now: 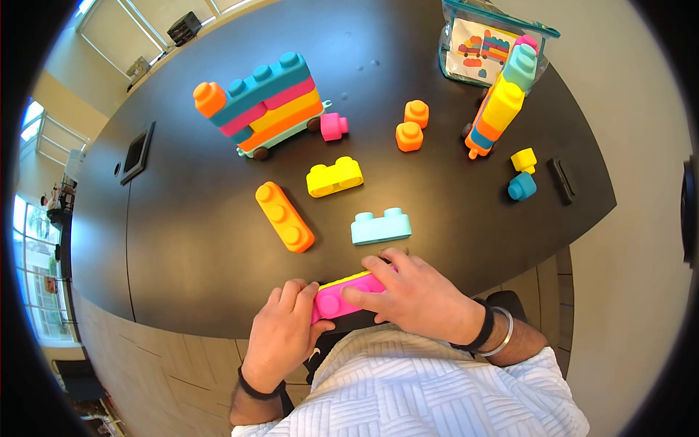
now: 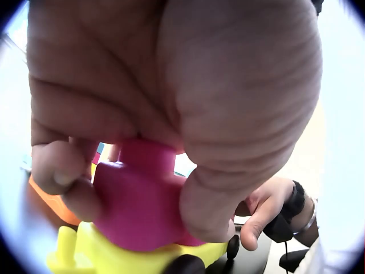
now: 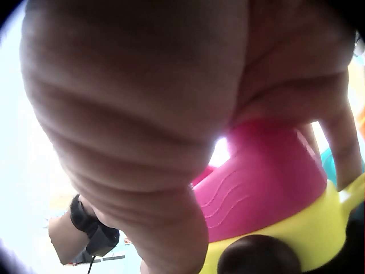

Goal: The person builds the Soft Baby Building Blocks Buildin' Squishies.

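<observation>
Both hands hold a long pink block (image 1: 331, 301) at the table's near edge. Beneath it lies a yellow wheeled base (image 2: 108, 254), its yellow edge and dark wheel (image 3: 259, 257) showing in the right wrist view. The left hand (image 1: 282, 331) grips the pink block's left end between thumb and fingers. Curled over the right end is the right hand (image 1: 419, 298), its thumb across the block's top. Just beyond the hands are a light teal block (image 1: 381, 228) and a long orange block (image 1: 284, 217).
Farther back stand a stacked block wagon (image 1: 269, 109) and another stack (image 1: 502, 102) near a clear bag (image 1: 466, 54). A yellow block (image 1: 335, 177), a pink cube (image 1: 334, 127), orange cubes (image 1: 409, 136), a blue cube (image 1: 522, 186) and a black object (image 1: 561, 180) lie around.
</observation>
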`<action>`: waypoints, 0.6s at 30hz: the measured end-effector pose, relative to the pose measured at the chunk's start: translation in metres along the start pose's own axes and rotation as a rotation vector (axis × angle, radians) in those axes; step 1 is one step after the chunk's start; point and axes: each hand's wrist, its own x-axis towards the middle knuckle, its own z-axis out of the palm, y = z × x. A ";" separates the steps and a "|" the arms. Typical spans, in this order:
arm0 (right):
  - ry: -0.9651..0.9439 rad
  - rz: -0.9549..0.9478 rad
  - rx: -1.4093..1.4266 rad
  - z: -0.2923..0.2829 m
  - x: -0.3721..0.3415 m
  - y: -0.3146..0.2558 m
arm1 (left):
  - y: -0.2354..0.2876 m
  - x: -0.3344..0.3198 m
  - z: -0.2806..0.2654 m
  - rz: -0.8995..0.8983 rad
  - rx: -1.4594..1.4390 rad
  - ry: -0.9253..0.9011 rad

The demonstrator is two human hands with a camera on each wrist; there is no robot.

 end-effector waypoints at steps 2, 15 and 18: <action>-0.021 -0.001 -0.009 0.002 0.002 -0.001 | 0.005 0.000 0.007 -0.071 0.079 -0.001; 0.144 -0.107 0.173 -0.033 0.017 0.032 | 0.003 0.003 0.008 -0.056 -0.005 0.092; 0.157 0.039 -0.073 -0.061 0.025 0.042 | 0.002 0.005 0.006 -0.028 -0.003 0.102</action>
